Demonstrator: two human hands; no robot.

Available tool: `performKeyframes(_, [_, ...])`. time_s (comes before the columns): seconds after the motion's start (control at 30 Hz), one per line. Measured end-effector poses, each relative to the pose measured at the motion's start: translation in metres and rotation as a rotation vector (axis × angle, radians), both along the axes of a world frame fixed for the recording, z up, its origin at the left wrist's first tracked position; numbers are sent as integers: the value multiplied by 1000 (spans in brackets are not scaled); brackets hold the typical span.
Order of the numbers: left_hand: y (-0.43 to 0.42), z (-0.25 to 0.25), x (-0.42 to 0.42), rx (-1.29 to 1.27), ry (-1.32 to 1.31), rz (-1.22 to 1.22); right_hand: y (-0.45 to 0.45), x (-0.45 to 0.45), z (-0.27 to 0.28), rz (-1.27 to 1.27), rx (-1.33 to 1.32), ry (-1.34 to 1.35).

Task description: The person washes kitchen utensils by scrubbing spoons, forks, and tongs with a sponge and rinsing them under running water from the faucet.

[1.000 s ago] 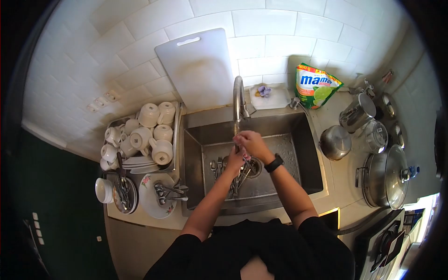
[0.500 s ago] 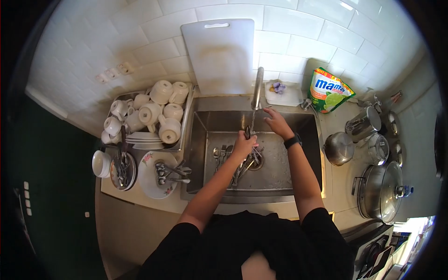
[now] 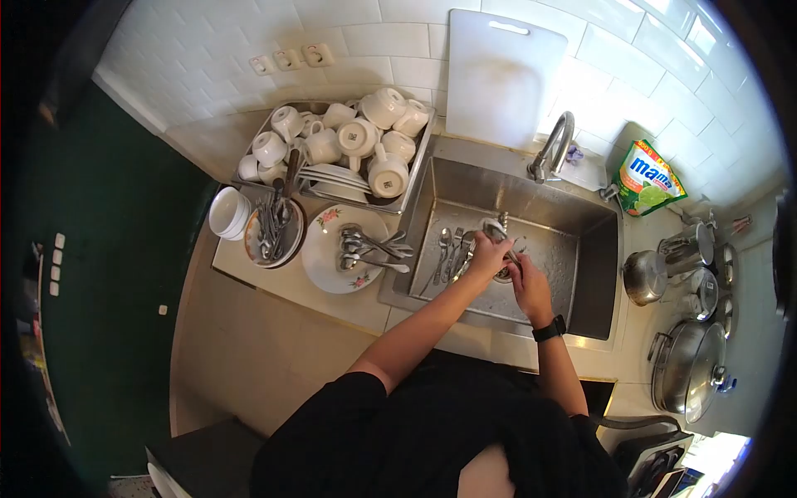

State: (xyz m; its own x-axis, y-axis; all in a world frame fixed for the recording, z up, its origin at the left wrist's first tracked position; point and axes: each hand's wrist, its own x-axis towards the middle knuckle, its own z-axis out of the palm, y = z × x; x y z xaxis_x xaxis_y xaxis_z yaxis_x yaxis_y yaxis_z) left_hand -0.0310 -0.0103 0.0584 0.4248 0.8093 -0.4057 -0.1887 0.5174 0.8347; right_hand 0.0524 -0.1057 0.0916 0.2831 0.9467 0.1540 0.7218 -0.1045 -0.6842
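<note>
Over the metal sink [image 3: 573, 286], my left hand [image 3: 488, 256] is closed round some metal cutlery [image 3: 496, 226], whose ends stick up past the fingers. Just right of it, my right hand [image 3: 530, 286] has its fingers closed on the lower part of the same cutlery. More spoons and forks [image 3: 445, 249] lie on the sink floor to the left of my hands. The faucet [image 3: 554, 149] stands behind the sink. Left of the sink, a floral plate [image 3: 320, 261] holds several spoons [image 3: 353, 246].
A rack [image 3: 425, 133] of white cups [image 3: 357, 138] and plates is at the back left. Near it are white bowls [image 3: 226, 212] and a cutlery-filled bowl [image 3: 251, 241]. A cutting board [image 3: 502, 79], a detergent pouch [image 3: 650, 178], a small pot [image 3: 644, 278] and a lidded pot [image 3: 691, 365] also stand around.
The view has swung left. My right hand, apart from the left and open near the faucet half a second ago, has come down and closed on the cutlery beside my left hand.
</note>
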Motion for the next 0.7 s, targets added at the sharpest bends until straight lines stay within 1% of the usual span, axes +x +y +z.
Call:
performKeyframes(0.03, [-1, 1, -5, 86, 32, -43, -1, -3, -3, -26, -73, -59])
performKeyframes(0.07, [-2, 0, -14, 367, 320, -95, -1, -3, -11, -53, -145, -117])
performKeyframes(0.1, [-1, 0, -25, 344, 301, -254, -2, -2, -19, -80, -218, -176])
performKeyframes(0.13, [1, 4, -38, 319, 280, -412, -4, -2, -29, -115, -230, -212])
performKeyframes(0.2, [-1, 21, -67, 362, 399, -617, -2, -3, -43, -182, -245, -284])
performKeyframes(0.23, [-2, 6, -73, 357, 387, -597, 1, -5, -42, -200, -229, -286])
performKeyframes(0.3, [-5, -46, -86, 332, 362, -562, 2, -14, -42, -233, -211, -286])
performKeyframes(0.33, [-7, -50, -95, 376, 315, -528, 3, -14, -48, -202, -239, -328])
performKeyframes(0.37, [-10, -53, -103, 367, 274, -520, 5, -12, -59, -173, -266, -372])
performKeyframes(0.4, [-11, -50, -111, 362, 233, -512, 8, -15, -59, -145, -289, -416])
performKeyframes(0.5, [-11, -34, -138, 338, 113, -488, 15, -33, -55, -230, -219, -342])
performKeyframes(0.53, [-15, -27, -150, 318, 75, -482, 16, -38, -52, -219, -214, -333])
performKeyframes(0.6, [-16, -14, -174, 369, 56, -474, 21, -47, -46, -202, -202, -314])
performKeyframes(0.63, [-13, -8, -185, 400, 45, -468, 25, -53, -39, -181, -160, -241])
performKeyframes(0.7, [-10, 5, -210, 365, 17, -397, 32, -72, -25, -134, -82, -93])
